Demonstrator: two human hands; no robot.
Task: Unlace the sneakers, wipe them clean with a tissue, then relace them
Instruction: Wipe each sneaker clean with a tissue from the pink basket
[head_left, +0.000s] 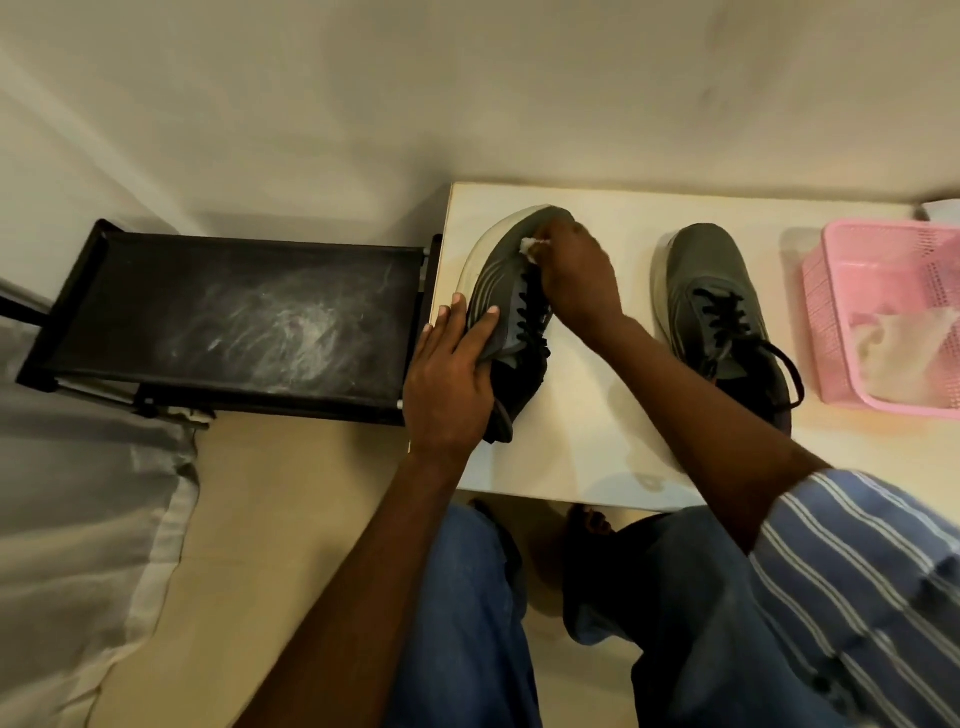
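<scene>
Your left hand (449, 382) grips the left sneaker (506, 306) at its heel end, fingers curled over the collar and side, the thumb at the worktop's (597, 415) left edge. This sneaker is tipped onto its side so that the pale sole faces toward 9 o'clock, with its toe pointing to 12 o'clock. Your right hand (574, 270) reaches across from 4 o'clock and sits over the toe area, at about 1 o'clock from your left hand. Its fingers pinch a small white tissue (530, 247) and hold it against the grey upper near the toe. The black laces (530, 317) are threaded through the eyelets of this shoe, lying just below your right hand and between your two hands.

The second sneaker (719, 312) stands upright on its sole at 3 o'clock from the first, well apart from it and on the far side of your right forearm. Its laces (735, 317) are also threaded, with a loose loop trailing toward 4 o'clock beside the heel. Neither hand touches it.

At the worktop's 3 o'clock end stands a pink basket (883, 249) with crumpled white tissue paper (904, 353) inside. At 9 o'clock, off the worktop, is a black fabric rack (228, 312) marked with whitish smears.
</scene>
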